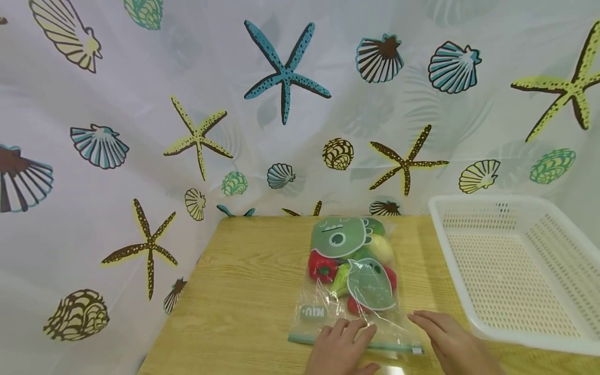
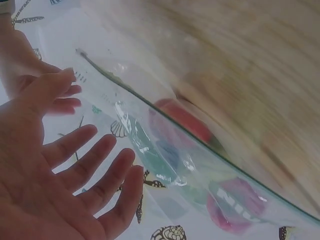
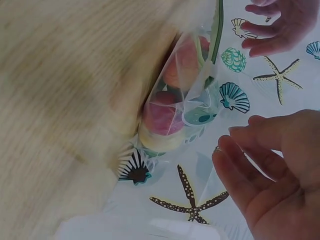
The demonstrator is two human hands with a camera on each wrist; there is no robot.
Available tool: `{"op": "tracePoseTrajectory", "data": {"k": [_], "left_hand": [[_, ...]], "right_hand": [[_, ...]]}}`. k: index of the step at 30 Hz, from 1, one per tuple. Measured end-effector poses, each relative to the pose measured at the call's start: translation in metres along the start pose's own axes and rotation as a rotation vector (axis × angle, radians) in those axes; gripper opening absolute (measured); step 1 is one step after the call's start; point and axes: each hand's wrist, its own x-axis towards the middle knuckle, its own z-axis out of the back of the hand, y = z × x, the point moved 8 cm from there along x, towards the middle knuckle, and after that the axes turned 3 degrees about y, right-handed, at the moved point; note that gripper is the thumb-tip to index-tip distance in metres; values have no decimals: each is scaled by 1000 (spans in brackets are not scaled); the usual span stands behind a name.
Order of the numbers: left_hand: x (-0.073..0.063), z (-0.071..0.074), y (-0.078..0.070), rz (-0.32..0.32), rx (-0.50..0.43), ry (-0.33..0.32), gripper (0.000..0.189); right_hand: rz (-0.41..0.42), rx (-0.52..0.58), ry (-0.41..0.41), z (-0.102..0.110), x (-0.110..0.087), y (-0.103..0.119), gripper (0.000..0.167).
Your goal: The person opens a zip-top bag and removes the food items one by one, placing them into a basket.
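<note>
A clear zip bag with green cartoon prints lies flat on the table, its green zip edge toward me. Through the plastic show a red bell pepper, a pale yellow round piece, a light green piece and other red and green produce. My left hand hovers over the near part of the bag, fingers spread and loosely bent; the left wrist view shows nothing in its palm. Just right of the bag's near corner is my right hand, fingers extended and close together, holding nothing.
A white plastic basket with a perforated bottom stands at the right of the wood-grain table. Behind and to the left hangs a white curtain printed with starfish and shells, meeting the table's far edge.
</note>
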Motion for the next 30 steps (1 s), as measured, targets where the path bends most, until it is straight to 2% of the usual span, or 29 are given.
{"op": "tracePoseTrajectory", "data": {"k": [8,15,19,26,30], "left_hand": [[5,-3,-14,-24,25,-3,57],[10,-13,-21,-31,-12,117,53],[13,-15,-27,-44,-50,150,50],[18,-10,-37,-77,-35,73,48],[23,-14,-42,-85,-48,105,43]], "right_hand": [[14,-18,64,-11,-3,-2,67],[18,-21,86,-18,-5,-6,67],[27,-12,90,-24,-8,-8,64],[31,58,113,-31,-13,-11,62],[35,146,133,-35,-14,-13,59]]}}
